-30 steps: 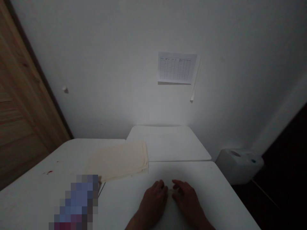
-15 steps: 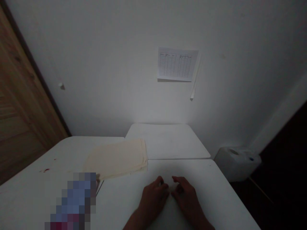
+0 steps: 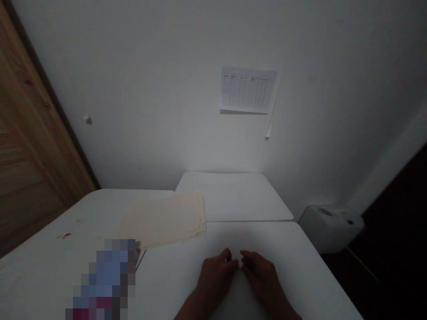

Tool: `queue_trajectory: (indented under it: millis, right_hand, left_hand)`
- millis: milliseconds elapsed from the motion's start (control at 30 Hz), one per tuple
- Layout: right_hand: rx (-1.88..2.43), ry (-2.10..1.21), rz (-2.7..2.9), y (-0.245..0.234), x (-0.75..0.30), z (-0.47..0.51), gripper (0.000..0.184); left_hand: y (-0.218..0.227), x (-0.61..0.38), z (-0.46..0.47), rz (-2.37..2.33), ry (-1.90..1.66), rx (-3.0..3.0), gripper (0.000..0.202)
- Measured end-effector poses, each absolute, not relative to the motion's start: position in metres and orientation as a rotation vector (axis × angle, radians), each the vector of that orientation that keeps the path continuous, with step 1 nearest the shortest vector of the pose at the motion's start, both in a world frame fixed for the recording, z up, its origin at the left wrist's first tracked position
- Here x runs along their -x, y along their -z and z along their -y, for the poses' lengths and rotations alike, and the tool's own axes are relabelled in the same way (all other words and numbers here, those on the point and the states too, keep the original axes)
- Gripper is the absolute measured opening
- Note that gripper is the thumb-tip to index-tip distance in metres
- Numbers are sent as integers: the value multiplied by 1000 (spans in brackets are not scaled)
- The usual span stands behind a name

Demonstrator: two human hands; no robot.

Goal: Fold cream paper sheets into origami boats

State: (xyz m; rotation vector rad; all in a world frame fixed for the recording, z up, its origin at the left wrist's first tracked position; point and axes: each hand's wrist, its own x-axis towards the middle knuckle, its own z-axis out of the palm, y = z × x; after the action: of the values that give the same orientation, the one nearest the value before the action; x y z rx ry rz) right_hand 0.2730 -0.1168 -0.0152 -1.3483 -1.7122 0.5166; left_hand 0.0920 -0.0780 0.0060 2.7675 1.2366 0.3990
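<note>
My left hand (image 3: 218, 274) is over the white table (image 3: 180, 275), its fingers curled and thumb and forefinger drawn together in a pinch. Facing it, only a small gap away, my right hand (image 3: 262, 272) has its fingers bent inward in a similar pinch. Whatever lies between the fingertips is too small and dark to make out. To the left of my hands, a short stack of thin cream-coloured sheets (image 3: 163, 220) with rounded corners lies on the tabletop.
A pixelated patch (image 3: 106, 275) covers something at the lower left. On the wall hangs a printed table sheet (image 3: 248, 89), with a narrow white strip (image 3: 274, 111) beside it. A white plastic canister (image 3: 328, 231) stands right of the table. A wooden door (image 3: 30, 133) is at left.
The whole view has shifted slightly. Both hands appear a little lower and farther right, their fingertips still close together and curled. The sheets stay in place.
</note>
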Motion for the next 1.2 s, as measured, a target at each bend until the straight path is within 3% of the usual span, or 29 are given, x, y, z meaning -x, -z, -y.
queue_trajectory:
  millis: [500, 1200]
  right_hand:
    - [1364, -305, 1876, 15, -278, 131, 21]
    - [1568, -136, 2117, 5, -260, 136, 47]
  left_hand:
    - [-1, -91, 80, -1177, -493, -2737, 17]
    - [-1, -88, 84, -1119, -651, -2580, 21]
